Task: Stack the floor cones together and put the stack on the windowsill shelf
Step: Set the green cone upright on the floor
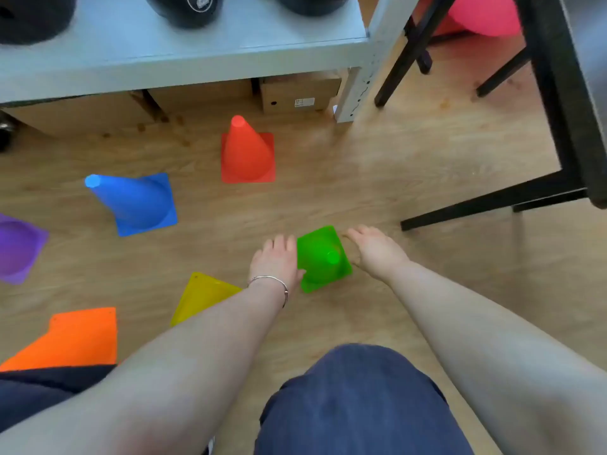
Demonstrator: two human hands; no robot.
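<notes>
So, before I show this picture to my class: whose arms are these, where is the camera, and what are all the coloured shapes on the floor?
There is no machine here. A person wears one camera on the head, looking down at their own bare arms.

The left hand and right hand sit on either side of a green cone, open, not yet lifting it.

On the wooden floor stand more cones: a red cone, a blue cone, a purple cone cut off by the frame edge, a yellow cone partly behind the arm, and an orange cone. None are stacked yet.

A grey shelf stands beyond them.
</notes>
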